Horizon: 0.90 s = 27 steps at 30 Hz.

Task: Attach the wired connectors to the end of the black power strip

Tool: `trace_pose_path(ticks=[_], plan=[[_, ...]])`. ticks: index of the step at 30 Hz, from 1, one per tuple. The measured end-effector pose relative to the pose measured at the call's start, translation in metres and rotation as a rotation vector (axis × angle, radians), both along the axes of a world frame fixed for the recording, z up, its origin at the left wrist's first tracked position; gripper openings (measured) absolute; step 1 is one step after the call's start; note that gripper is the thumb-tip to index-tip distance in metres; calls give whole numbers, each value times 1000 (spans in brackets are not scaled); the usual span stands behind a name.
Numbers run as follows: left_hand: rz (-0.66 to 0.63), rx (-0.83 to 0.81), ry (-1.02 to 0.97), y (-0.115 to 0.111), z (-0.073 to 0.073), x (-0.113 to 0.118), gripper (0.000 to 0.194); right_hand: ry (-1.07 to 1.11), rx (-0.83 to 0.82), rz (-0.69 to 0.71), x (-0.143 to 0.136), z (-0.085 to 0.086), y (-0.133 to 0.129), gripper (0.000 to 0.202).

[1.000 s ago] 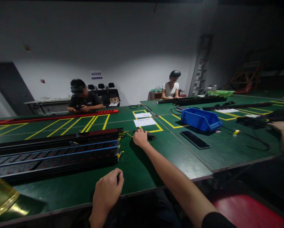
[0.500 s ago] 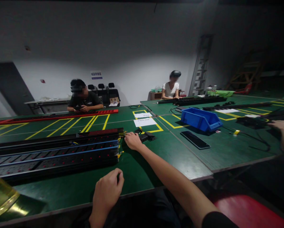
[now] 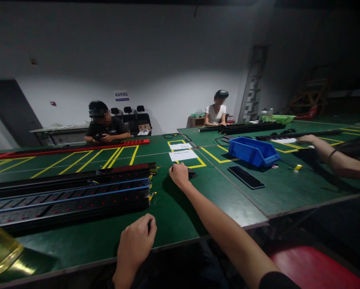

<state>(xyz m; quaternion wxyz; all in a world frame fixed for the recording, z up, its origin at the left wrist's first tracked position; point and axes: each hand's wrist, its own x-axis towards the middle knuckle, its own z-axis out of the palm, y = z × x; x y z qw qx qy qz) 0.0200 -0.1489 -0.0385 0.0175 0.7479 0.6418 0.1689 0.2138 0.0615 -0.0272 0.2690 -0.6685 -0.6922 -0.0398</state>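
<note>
My left hand (image 3: pixel 137 239) rests at the table's front edge, fingers curled in a loose fist; no object shows in it. Further forward, my right hand (image 3: pixel 179 174) is closed over the table, its fingertips turned away from me. What it pinches, if anything, is hidden. Just to its right a small black part (image 3: pixel 192 175) pokes out from behind the hand. Left of it lie long black strips with red dots (image 3: pixel 116 200) and blue edges, side by side. Yellow-tipped wire ends (image 3: pixel 152 195) stick out of their near ends.
Two white paper labels (image 3: pixel 183 155) lie by yellow tape. Rightward are a phone (image 3: pixel 246 177), a blue bin (image 3: pixel 252 151) and a co-worker's hand (image 3: pixel 308 139). A yellowish container (image 3: pixel 2 253) stands front left. Two people sit across the green table (image 3: pixel 216 204).
My right hand has moved right, away from the strips' ends, and covers more of the black part. My left hand stays put. The co-worker's arm at right has reached further in.
</note>
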Motion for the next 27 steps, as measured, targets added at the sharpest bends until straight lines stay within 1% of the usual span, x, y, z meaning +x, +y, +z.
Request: trace_pose_path(ticks=[3, 6, 8, 11, 12, 13, 15, 20, 27], plan=[[2, -4, 5, 1, 0, 0, 30, -63, -51, -44, 10, -2, -2, 34], [7, -13, 13, 2, 0, 0, 29, -115, -6, 14, 6, -3, -6, 35], [12, -20, 16, 1, 0, 0, 29, -122, 50, 128, -5, -3, -9, 36], [10, -17, 20, 1, 1, 0, 29, -119, 74, 368, -26, -6, -13, 54], [6, -14, 21, 0, 1, 0, 30, -128, 62, 440, -33, -8, -13, 56], [3, -12, 21, 0, 1, 0, 30, -142, 44, 495, -37, -10, -13, 55], [0, -14, 19, 0, 1, 0, 30, -159, 3, 554, -43, -13, -13, 53], [8, -18, 23, 0, 1, 1, 29, -144, -38, 585, -43, -16, -11, 53], [-4, -1, 8, -1, 1, 1, 30, -194, -2, 582, -45, -12, -11, 47]])
